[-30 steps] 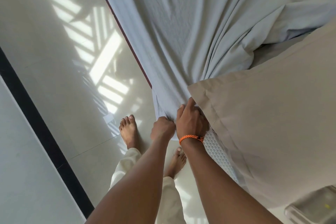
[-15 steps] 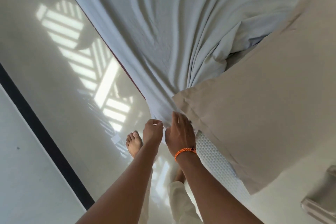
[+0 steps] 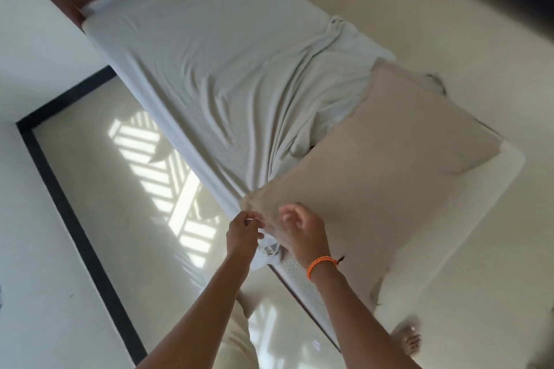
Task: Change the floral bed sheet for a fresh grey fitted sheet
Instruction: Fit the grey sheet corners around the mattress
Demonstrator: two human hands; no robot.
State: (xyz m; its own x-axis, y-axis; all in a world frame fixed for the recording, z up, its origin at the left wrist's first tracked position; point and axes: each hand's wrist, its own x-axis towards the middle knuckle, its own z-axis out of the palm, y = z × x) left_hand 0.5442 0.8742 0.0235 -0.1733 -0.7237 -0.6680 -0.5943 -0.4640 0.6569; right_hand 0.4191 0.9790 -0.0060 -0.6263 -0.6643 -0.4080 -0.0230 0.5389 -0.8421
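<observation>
The grey fitted sheet (image 3: 215, 69) covers the far part of the mattress and bunches into folds toward the near left corner. A beige pillow (image 3: 374, 174) lies on the bare white mattress (image 3: 467, 237), over the sheet's gathered end. My left hand (image 3: 243, 232) pinches the sheet's hem at the mattress edge. A loose sheet corner (image 3: 267, 252) hangs between my hands. My right hand (image 3: 302, 232), with an orange wristband, hovers over the pillow's near corner with fingers loosely curled and nothing clearly in them. No floral sheet is in view.
The mattress's honeycomb side (image 3: 301, 277) shows uncovered below my right wrist. A dark wooden bed frame (image 3: 75, 3) runs along the far end. Glossy floor (image 3: 99, 189) with a sunlight patch and a black border strip lies left. My bare foot (image 3: 409, 341) stands at the lower right.
The view has risen and pulled back, showing the whole bed. My right hand has lifted off the sheet and pillow corner. My left hand still holds the hem.
</observation>
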